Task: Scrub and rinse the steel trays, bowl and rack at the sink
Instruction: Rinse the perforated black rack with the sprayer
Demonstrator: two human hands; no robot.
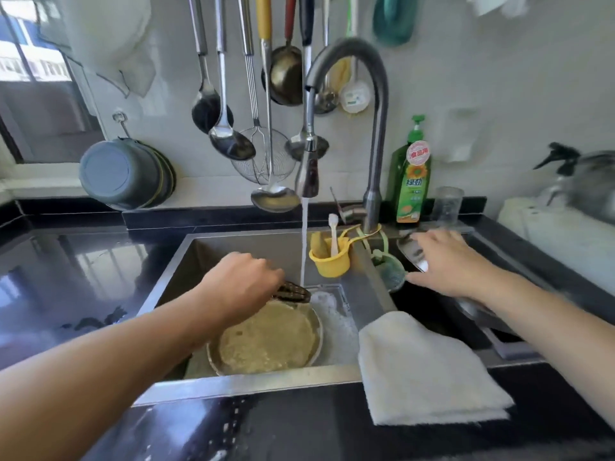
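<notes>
The left hand (241, 282) is curled over a dark ridged scrubbing pad (293, 291), gripping it at the far rim of a round steel tray (266, 337) that lies just below and toward the person from that hand, on the sink (253, 382) floor. The tray holds cloudy yellowish water. Water from the tap (307, 174) falls just to the right of the left hand, landing in foam beside the tray's rim. The right hand (447, 261) is spread, fingers relaxed and nearly straight, holding nothing; it hovers over steel pieces (411, 254) in the dark right-hand basin, and whether it touches them cannot be told. A green scrubber (391, 272) hangs just left of its thumb, and a white cloth (429, 371) lies draped over the divider, nearer the person than the right hand. Which of the trays, bowl or rack sits under the right hand is not clear. Risks, in my judgement: the pad could slip from wet fingers; the running stream striking the full tray could splash dirty water onto the counter and cloth; a one-handed lift of wet steel from the right basin could slide and clatter.
</notes>
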